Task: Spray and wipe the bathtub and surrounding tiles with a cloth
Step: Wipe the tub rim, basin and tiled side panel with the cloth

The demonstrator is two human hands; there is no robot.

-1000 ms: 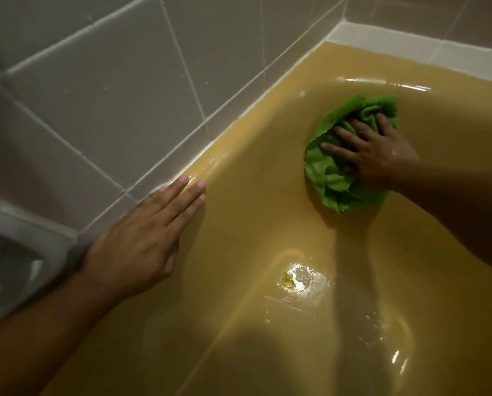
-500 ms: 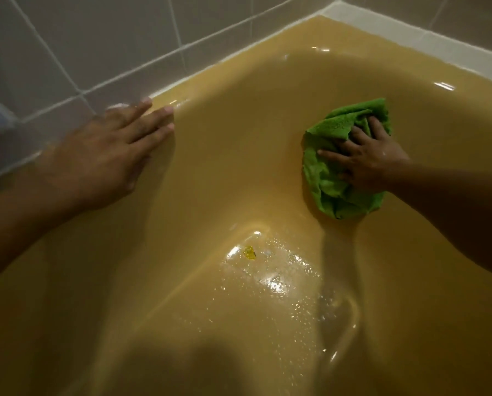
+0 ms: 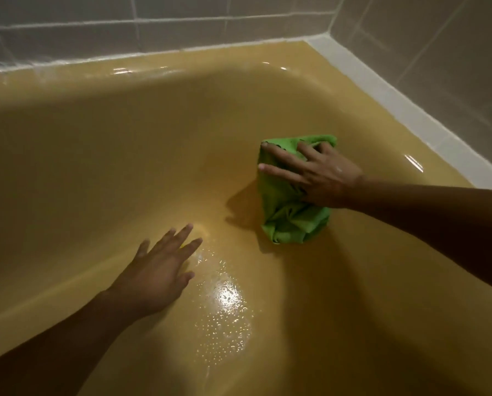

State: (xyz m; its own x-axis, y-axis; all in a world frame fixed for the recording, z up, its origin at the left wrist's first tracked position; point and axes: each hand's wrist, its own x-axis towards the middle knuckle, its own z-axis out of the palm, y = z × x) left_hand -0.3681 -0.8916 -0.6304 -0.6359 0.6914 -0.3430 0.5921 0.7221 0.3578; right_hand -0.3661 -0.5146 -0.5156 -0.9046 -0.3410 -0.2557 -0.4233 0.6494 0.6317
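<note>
The left hand lies flat, fingers straight, on the wet tub floor. Farther in, the right hand presses spread fingers on the bunched green cloth against the tub's wall. Tiles rise behind.

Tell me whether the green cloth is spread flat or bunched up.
Bunched up: the cloth shows crumpled folds beneath the right hand pressing it.
</note>
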